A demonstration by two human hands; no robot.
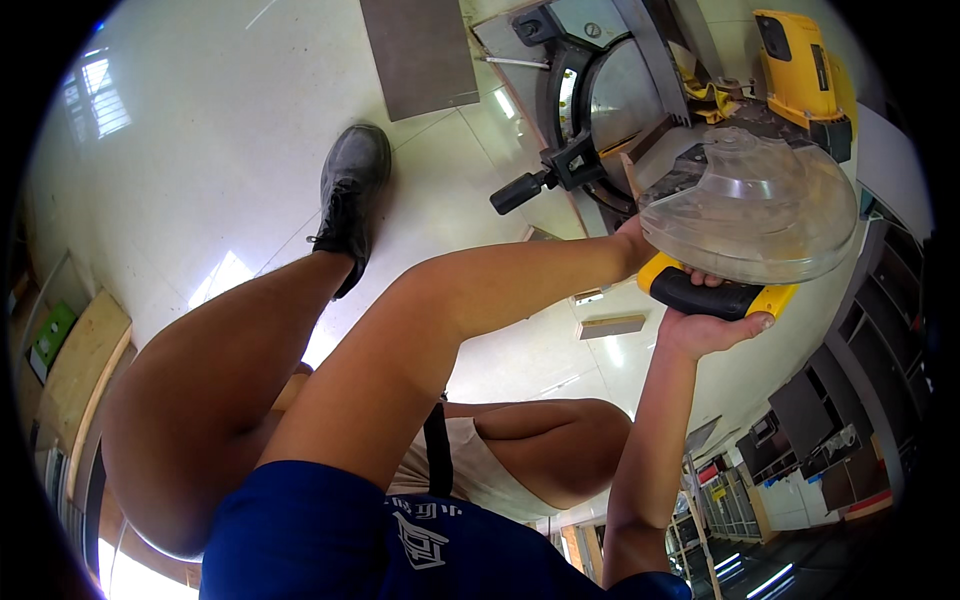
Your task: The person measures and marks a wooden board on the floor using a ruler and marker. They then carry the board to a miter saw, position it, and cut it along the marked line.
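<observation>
A miter saw (600, 110) with a grey round table and black base rests low in front of me, toward the upper right. Its clear plastic blade guard (760, 215) faces me, and below that is the saw's black and yellow handle (715, 292). My right hand (712, 332) is wrapped round this handle from beneath, with fingertips showing above it and the thumb lying along its near side. My left arm reaches across to the guard's left edge. There my left hand (632, 240) is mostly covered by the guard, and its fingers are hidden.
A yellow motor housing (797, 65) rises behind the guard. From the saw's front juts a black knob (518, 193). A dark board (418, 55) lies on the tiled floor, and a small offcut (612, 327) lies nearer. My black shoe (355, 185) is left of the saw. Shelves (735, 500) stand at right.
</observation>
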